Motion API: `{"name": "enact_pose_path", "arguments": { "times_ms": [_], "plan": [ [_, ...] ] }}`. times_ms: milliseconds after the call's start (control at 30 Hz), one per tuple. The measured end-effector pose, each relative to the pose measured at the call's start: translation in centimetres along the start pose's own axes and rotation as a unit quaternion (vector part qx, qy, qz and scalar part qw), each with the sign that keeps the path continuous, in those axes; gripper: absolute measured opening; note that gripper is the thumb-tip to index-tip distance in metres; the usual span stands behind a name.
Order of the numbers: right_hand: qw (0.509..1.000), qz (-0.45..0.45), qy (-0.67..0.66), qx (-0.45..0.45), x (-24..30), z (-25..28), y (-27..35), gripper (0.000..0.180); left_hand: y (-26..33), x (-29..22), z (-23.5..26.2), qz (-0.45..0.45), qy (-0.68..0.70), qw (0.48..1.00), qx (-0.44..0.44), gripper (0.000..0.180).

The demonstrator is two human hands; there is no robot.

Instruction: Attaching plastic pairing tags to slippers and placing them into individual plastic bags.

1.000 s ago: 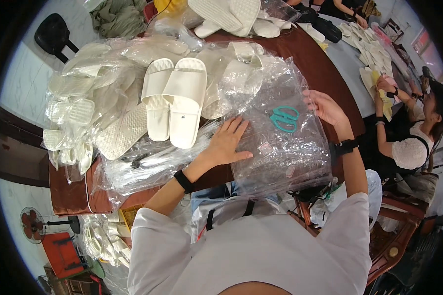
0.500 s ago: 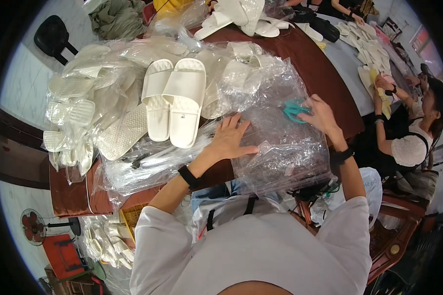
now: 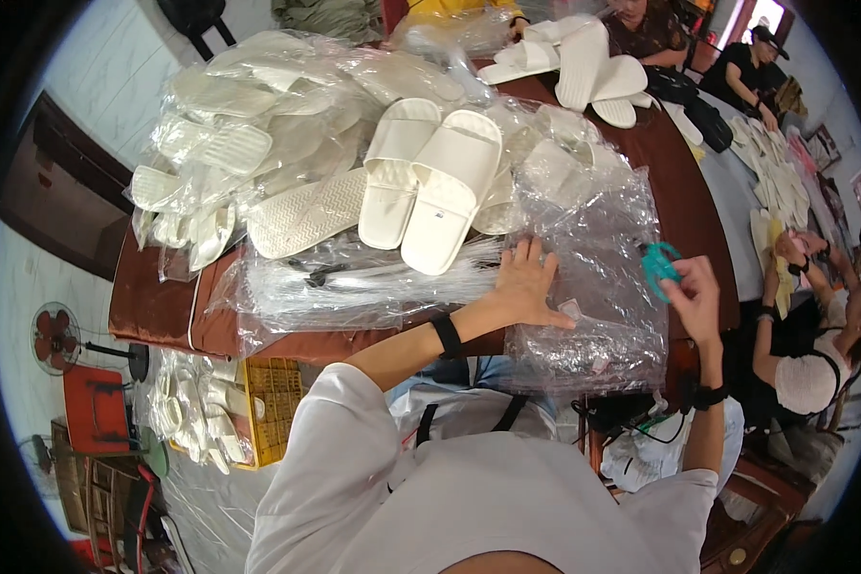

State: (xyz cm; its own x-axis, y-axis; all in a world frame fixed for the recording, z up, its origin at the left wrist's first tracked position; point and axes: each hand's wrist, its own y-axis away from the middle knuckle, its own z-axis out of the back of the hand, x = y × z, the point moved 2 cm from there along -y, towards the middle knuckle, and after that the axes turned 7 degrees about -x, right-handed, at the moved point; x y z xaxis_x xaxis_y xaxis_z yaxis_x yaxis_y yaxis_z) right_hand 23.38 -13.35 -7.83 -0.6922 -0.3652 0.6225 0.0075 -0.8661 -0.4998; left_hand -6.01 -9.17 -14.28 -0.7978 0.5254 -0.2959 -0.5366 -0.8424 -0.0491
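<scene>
My left hand (image 3: pixel 526 284) lies flat with fingers spread on a large clear plastic bag (image 3: pixel 593 258) near the table's front edge. At the bag's right edge, my right hand (image 3: pixel 695 292) pinches a teal looped thing (image 3: pixel 658 271); it looks like scissors handles, but its blades cannot be made out. Just left of the bag, a pair of cream slide slippers (image 3: pixel 440 191) lies soles down on the pile, a small label on one insole. Under them are a bundle of clear plastic packaging (image 3: pixel 354 301) and another slipper (image 3: pixel 306 212), its patterned outsole showing.
Many bagged slippers (image 3: pixel 230 105) are heaped at the left on the brown-covered table (image 3: pixel 153 297). More loose slippers (image 3: pixel 584 67) lie at the far side. A yellow crate (image 3: pixel 273 411) stands below left. Co-workers sit at a grey table (image 3: pixel 737 172) on the right.
The view has shifted, so the table appears farther right. My right hand has moved toward the bag's right edge with the teal thing. My left hand stays pressed on the bag.
</scene>
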Motion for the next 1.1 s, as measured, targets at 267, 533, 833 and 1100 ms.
{"name": "enact_pose_path", "arguments": {
  "times_ms": [267,533,833,1100],
  "plan": [
    [0.991,-0.001,0.075,0.115,-2.4,-5.7,0.7,0.028,1.2,2.3,6.0,-0.068,0.106,0.989,-0.081,0.078],
    [0.992,-0.02,0.066,0.105,0.1,-5.4,0.9,0.033,-0.6,16.6,14.8,0.055,-0.076,0.955,-0.281,0.086],
    [0.989,-0.052,0.006,0.14,10.5,-5.0,3.7,0.028,-3.5,21.9,15.2,-0.013,-0.104,0.986,-0.132,0.096],
    [0.984,-0.01,-0.076,0.161,12.7,-9.8,6.3,0.027,-3.6,20.6,16.1,-0.036,-0.071,0.96,-0.269,0.055]
  ]
}}
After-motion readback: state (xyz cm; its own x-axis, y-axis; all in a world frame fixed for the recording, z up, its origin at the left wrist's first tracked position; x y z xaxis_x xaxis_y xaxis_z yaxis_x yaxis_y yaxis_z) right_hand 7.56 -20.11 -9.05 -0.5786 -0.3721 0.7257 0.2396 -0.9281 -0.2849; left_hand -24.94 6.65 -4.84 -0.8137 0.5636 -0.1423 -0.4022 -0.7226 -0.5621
